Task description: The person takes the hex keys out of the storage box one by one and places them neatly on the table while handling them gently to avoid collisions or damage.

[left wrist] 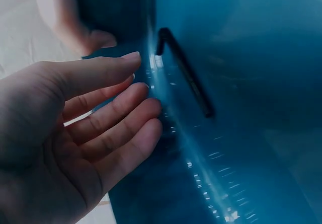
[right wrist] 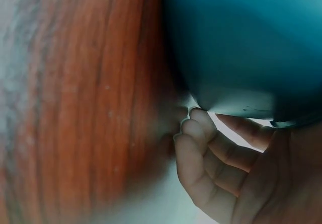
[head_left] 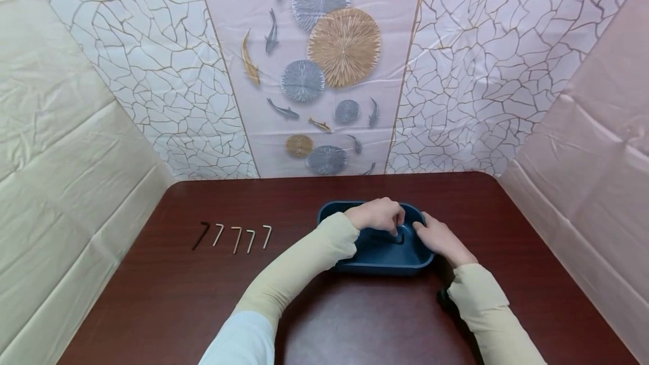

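A dark blue tray (head_left: pixel 377 268) sits toward the back of the table, right of centre. Inside it lies a black hex key (left wrist: pixel 187 75), with its short bent end nearest my left hand (head_left: pixel 377 214). That hand hovers over the tray, fingers loosely bent; in the left wrist view a gap separates the fingertips (left wrist: pixel 148 128) from the key, and nothing is held. At the tray's right end, my right hand (head_left: pixel 442 236) grips the rim, the thumb on top and the other fingers curled on the outside, as the right wrist view shows.
Left of the tray, several hex keys lie in a loose row on the brown table (head_left: pixel 152 297): a black hex key (head_left: pixel 201 235) at the far left, then silver ones such as this hex key (head_left: pixel 236 239). Patterned cloth (head_left: pixel 319 72) hangs behind the table.
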Tool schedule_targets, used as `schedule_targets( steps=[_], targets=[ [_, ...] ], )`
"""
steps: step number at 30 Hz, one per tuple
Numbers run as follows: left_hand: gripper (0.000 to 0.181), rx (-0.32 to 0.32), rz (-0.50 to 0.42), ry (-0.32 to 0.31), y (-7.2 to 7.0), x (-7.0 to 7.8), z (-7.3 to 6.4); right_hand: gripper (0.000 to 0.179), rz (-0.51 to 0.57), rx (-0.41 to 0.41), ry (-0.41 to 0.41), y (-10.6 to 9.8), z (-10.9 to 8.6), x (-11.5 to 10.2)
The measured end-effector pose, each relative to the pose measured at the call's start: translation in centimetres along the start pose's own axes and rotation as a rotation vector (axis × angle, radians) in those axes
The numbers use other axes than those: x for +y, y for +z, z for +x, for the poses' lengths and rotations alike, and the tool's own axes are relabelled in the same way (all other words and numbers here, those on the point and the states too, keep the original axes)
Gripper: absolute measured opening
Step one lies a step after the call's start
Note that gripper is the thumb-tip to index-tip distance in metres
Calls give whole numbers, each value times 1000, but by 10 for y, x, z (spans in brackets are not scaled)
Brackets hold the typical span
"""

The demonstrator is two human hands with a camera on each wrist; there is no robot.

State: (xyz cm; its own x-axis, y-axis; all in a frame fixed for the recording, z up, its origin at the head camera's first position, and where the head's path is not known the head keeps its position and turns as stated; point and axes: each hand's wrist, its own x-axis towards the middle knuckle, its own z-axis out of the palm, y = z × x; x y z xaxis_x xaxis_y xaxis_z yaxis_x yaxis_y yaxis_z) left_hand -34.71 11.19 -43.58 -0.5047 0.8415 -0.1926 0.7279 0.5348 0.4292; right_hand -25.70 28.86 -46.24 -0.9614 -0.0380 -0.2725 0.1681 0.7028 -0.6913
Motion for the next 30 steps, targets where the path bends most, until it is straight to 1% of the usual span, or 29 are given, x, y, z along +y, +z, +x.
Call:
schedule_targets(
  steps=[4,8,11,15,19,25,30],
  targets=[
    [13,-26,4,-3,10,-4,5,56,-6,7,-3,1,-1,-1],
    [11,-60,27,-5,16,-6,10,53,-11,16,-8,3,0,0],
    [11,-84,34,-7,16,-5,11,55,-19,14,-21,3,0,0],
    [8,-121,12,-2,15,-3,10,59,-22,2,-27,1,0,1],
    [8,-150,-15,0,16,-3,9,56,-21,8,-28,2,0,2],
    [8,-155,-1,20,17,-3,9,51,-3,22,-24,2,1,3],
    [7,-159,11,24,16,-3,10,56,2,15,-31,3,1,4]
  ],
)
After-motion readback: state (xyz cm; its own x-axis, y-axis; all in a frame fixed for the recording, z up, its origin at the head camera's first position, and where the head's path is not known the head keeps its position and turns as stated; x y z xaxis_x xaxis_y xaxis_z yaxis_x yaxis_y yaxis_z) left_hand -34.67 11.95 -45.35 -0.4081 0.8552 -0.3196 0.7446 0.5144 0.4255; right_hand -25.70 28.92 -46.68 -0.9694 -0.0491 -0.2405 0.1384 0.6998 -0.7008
